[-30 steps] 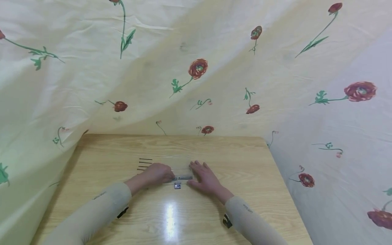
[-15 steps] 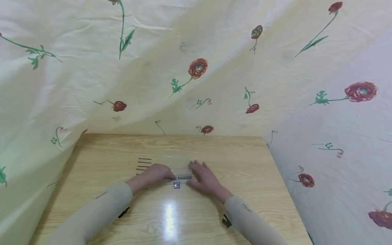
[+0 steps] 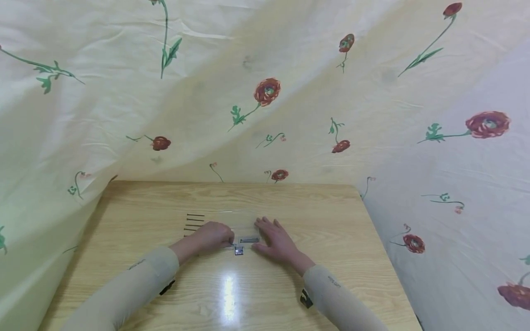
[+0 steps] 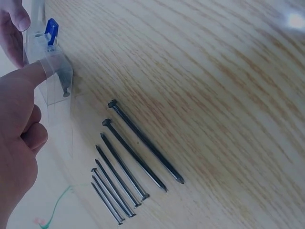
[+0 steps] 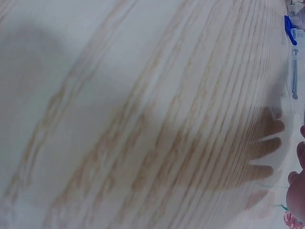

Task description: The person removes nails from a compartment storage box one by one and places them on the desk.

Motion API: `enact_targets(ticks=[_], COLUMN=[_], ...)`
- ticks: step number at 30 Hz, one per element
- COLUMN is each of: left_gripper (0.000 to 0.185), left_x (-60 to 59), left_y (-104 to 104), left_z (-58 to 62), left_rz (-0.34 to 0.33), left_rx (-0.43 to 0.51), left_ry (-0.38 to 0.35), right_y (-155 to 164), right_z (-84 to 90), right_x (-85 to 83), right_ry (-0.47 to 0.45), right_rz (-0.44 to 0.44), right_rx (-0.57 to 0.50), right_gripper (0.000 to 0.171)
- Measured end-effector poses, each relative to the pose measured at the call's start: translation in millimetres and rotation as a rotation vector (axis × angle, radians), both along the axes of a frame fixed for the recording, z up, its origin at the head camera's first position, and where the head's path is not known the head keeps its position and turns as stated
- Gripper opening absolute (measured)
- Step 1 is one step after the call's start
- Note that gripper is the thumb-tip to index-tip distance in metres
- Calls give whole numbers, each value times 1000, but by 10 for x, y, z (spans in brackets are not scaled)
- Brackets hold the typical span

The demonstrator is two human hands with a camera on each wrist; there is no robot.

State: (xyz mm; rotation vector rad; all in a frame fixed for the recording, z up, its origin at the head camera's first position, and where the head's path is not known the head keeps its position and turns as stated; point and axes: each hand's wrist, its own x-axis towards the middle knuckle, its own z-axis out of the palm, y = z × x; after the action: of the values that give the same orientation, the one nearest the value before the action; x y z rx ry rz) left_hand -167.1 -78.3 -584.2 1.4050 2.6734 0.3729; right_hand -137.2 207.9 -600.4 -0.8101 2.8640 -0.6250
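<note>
A clear plastic box [image 3: 244, 220] with a blue latch [image 4: 52, 31] lies on the table in front of me. My left hand [image 3: 213, 235] reaches into its left front compartment. In the left wrist view, the index finger is inside, against dark nails [image 4: 65, 83], while other fingers curl outside. Whether it pinches a nail is hidden. Nails [image 3: 249, 240] fill the compartment to the right. My right hand [image 3: 278, 240] rests at the box's right side with fingers spread. Several loose nails [image 4: 143, 138] lie in a row left of the box, graded by size.
The wood-grain table [image 3: 314, 211] runs up to a flowered cloth [image 3: 306, 115] hanging behind it and at both sides. Light reflects off the tabletop [image 3: 229, 299] near the front.
The left fingers dipped deeper into the left front compartment, then drew back slightly to the left. My right hand and the row of loose nails stay put.
</note>
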Motion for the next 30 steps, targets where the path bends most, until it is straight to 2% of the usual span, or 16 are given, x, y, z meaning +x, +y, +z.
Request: enact_targets(ticks=[18, 30], left_gripper=[5, 10], left_x=[-5, 11], left_y=[28, 3], left_z=[-12, -21], left_rz=[18, 26], left_rx=[-61, -4], left_ry=[15, -65], right_y=[-13, -14], right_z=[-10, -13], right_x=[18, 12], right_ry=[-14, -20], right_rz=[-19, -27], right_rx=[7, 24], right_gripper=[79, 79])
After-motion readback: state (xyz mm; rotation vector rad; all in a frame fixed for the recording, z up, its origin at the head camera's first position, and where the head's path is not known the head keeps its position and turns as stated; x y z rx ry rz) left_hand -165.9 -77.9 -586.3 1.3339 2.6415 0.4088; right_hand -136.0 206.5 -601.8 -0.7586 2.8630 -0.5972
